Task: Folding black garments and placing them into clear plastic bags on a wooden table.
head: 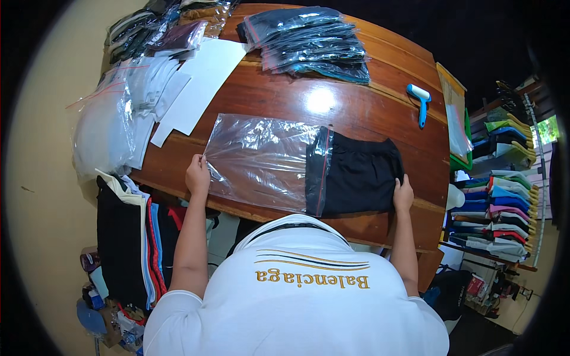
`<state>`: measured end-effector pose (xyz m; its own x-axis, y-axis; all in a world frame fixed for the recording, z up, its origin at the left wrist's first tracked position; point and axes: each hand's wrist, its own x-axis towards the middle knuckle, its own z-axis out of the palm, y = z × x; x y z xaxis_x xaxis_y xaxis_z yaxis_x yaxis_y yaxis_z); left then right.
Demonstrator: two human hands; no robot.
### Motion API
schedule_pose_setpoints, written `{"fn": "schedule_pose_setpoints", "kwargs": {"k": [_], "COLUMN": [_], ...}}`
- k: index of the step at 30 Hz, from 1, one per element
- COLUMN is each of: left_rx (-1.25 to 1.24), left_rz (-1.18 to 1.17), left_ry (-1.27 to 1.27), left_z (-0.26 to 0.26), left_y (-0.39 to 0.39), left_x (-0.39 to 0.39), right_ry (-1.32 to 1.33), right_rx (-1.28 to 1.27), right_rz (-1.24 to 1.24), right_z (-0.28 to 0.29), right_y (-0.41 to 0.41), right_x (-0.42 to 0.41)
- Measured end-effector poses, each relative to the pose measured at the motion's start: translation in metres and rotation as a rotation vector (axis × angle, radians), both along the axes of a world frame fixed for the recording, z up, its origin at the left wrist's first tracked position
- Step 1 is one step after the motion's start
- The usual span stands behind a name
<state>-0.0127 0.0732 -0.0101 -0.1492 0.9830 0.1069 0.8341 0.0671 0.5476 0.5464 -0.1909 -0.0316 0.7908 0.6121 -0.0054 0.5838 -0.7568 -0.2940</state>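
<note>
A clear plastic bag (258, 164) lies flat on the wooden table (276, 98) before me, a red line running along its open right end. My left hand (198, 175) pinches the bag's left edge. Folded black fabric, a garment (363, 173) with a gathered band, has its left end inside the bag's mouth; the rest lies outside to the right. At the garment's right edge, my right hand (403, 193) grips the fabric between thumb and fingers.
Bagged dark garments (311, 42) are stacked at the back. White card sheets (200, 84) and a pile of clear bags (104, 129) lie at left. A blue-handled lint roller (421, 104) rests at right. Clothes hang on a rack (539, 178) beyond; folded fabrics (122, 240) stand below left.
</note>
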Motion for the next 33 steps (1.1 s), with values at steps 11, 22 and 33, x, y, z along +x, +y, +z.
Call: {"fn": "schedule_pose_setpoints", "kwargs": {"k": [11, 22, 33], "left_rx": [0.003, -0.022, -0.015], "left_rz": [0.015, 0.031, 0.054], "left_ry": [0.018, 0.028, 0.059], "left_z": [0.0, 0.001, 0.003], "left_y": [0.004, 0.007, 0.008], "left_x": [-0.006, -0.013, -0.016], "right_ry": [-0.1, -0.079, -0.069], "right_rx": [0.019, 0.009, 0.002], "right_rz": [-0.008, -0.017, -0.017], "right_z": [-0.009, -0.011, -0.005], "right_y": [-0.003, -0.002, -0.001], "right_x": [-0.002, -0.002, -0.005]}}
